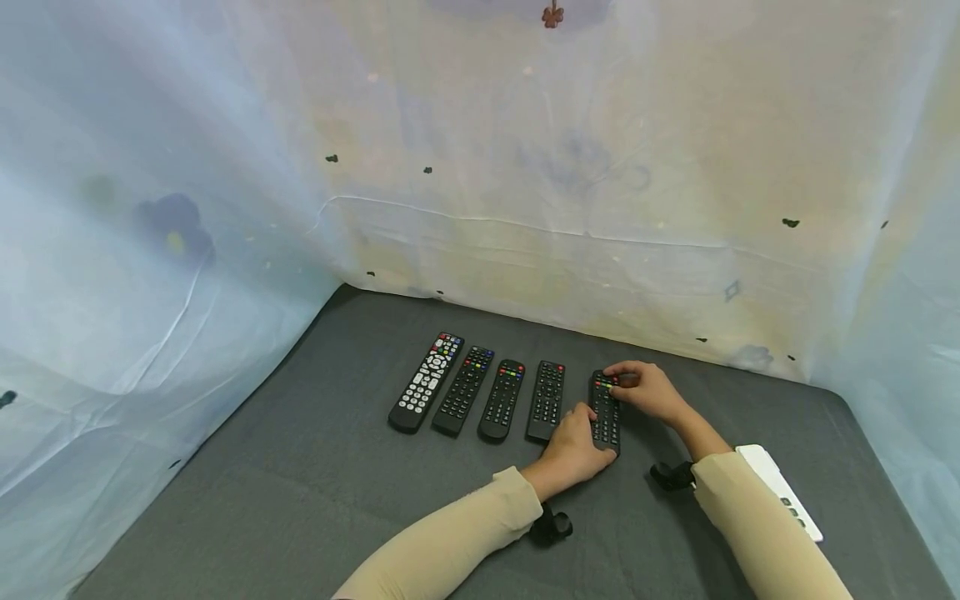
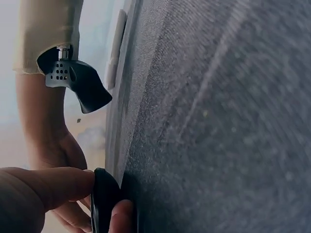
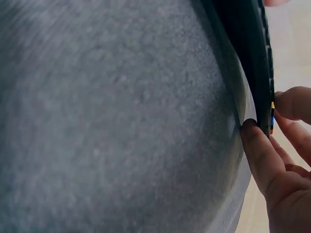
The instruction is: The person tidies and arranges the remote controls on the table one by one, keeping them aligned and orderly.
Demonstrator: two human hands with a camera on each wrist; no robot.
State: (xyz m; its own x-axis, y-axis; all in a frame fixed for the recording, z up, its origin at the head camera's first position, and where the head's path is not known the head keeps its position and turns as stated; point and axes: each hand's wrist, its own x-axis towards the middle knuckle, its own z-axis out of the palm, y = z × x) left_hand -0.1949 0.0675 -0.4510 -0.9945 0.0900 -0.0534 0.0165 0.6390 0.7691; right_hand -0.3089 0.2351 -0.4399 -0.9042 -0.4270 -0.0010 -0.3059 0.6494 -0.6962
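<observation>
A black remote control (image 1: 606, 425) with small buttons lies at the right end of a row of remotes. My left hand (image 1: 573, 446) pinches its near end between thumb and finger; the left wrist view shows that rounded black end (image 2: 104, 196) between the digits. At its far end, by the coloured buttons, my right hand (image 1: 651, 392) grips it. From the right wrist, the remote's dark side (image 3: 250, 48) appears, with fingertips on its button face and at its underside edge. Just left of my left hand lies another black remote (image 1: 547, 396), partly covered by that hand.
Three more remotes lie leftward: one with large white buttons (image 1: 426, 383), a black one (image 1: 463, 392) and a round-ended one (image 1: 502, 400). A white flat object (image 1: 776, 483) sits partly beneath my right forearm. Patterned cloth (image 1: 525, 208) hangs behind the grey table (image 1: 300, 500).
</observation>
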